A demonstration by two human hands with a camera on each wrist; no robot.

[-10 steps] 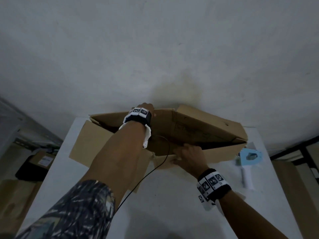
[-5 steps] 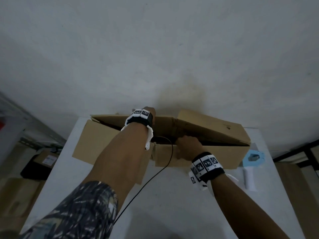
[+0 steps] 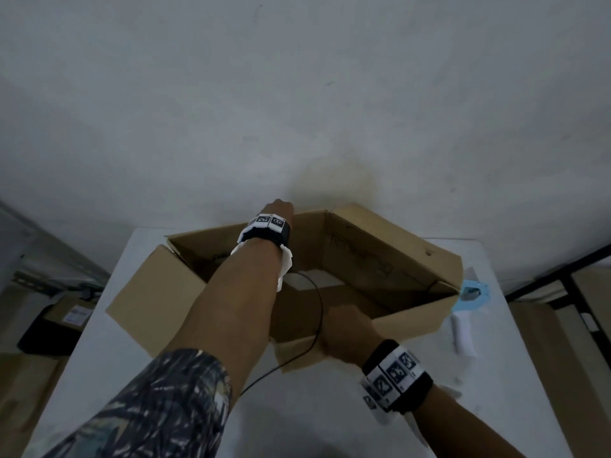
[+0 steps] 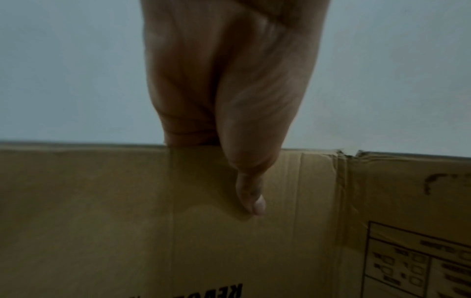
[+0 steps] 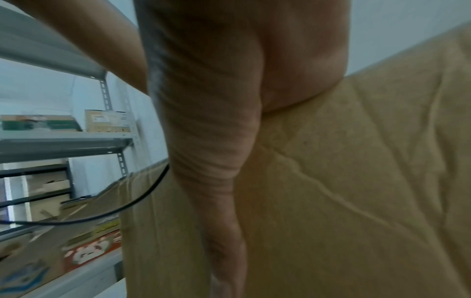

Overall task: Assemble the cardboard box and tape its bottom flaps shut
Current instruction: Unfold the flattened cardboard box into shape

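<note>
Box (image 3: 158, 292) on table (image 3: 297, 408), half opened, flaps not folded. Left hand (image 4: 229, 100) grips far wall, thumb inside; right hand (image 3: 347, 332) holds near wall, fingers hidden. Advice: pull walls apart evenly until corners square, then fold flaps. Tape dispenser (image 3: 471, 294) lies just right.

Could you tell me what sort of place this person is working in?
Probably a storeroom or packing area. A grey metal slotted-angle shelving rack holds printed cartons, more brown cardboard boxes sit on the floor, and a light blue handheld tape dispenser lies on the white worktable beside the brown cardboard box being assembled.
</note>
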